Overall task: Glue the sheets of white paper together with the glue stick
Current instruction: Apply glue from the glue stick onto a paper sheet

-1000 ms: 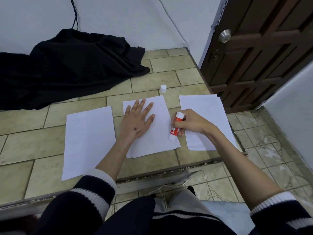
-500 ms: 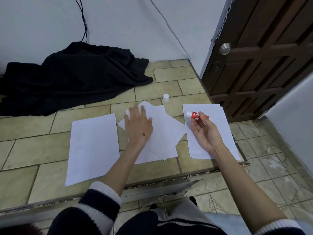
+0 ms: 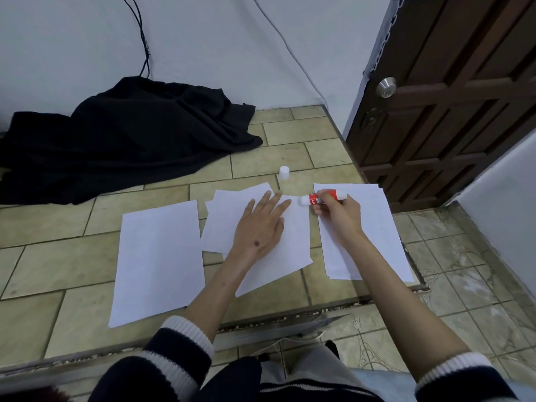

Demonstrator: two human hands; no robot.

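Observation:
White sheets lie on a tiled platform. My left hand [image 3: 259, 224] presses flat, fingers straight, on the middle sheets [image 3: 293, 245], which overlap askew. My right hand [image 3: 338, 216] grips the red and white glue stick [image 3: 322, 198] sideways, with its white tip over the upper right corner of the top middle sheet. A single sheet [image 3: 158, 259] lies to the left. A small stack of sheets [image 3: 374, 227] lies to the right under my right wrist. The white glue cap [image 3: 284, 172] stands upright on the tiles just beyond the middle sheets.
A heap of black cloth [image 3: 121, 140] covers the back left of the tiled platform [image 3: 290, 132]. A dark wooden door [image 3: 452, 105] with a metal knob [image 3: 386, 87] stands at the right. The platform's front edge drops to a lower patterned floor [image 3: 464, 285].
My right hand has brought the glue stick from over the right stack leftward to the middle sheets' corner. The top middle sheet has turned and shifted under my left hand. The view rose.

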